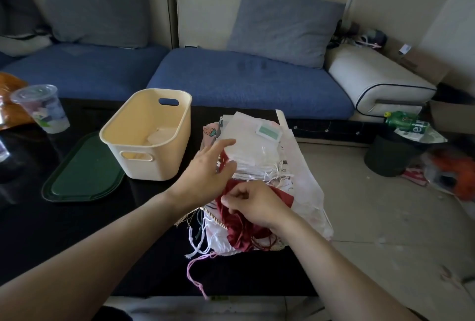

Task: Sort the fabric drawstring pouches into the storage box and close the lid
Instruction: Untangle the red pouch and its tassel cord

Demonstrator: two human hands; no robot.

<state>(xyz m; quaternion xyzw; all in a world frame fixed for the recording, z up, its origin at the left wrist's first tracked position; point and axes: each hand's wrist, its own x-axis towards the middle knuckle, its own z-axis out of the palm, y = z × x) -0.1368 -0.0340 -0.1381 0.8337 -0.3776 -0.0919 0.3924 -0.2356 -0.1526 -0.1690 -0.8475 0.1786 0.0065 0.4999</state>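
Cords tangled at lower centre may drag neighbours off the dark bench [77, 230] as right hand [253, 203] fingers pinch the dark red satin pouch [239, 236], left hand [205, 171] fingers spread apart on the white pouch stack [252, 146].

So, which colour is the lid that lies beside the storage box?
Dark green. The lid lies flat on the table, left of the cream storage box; the head view shows it.
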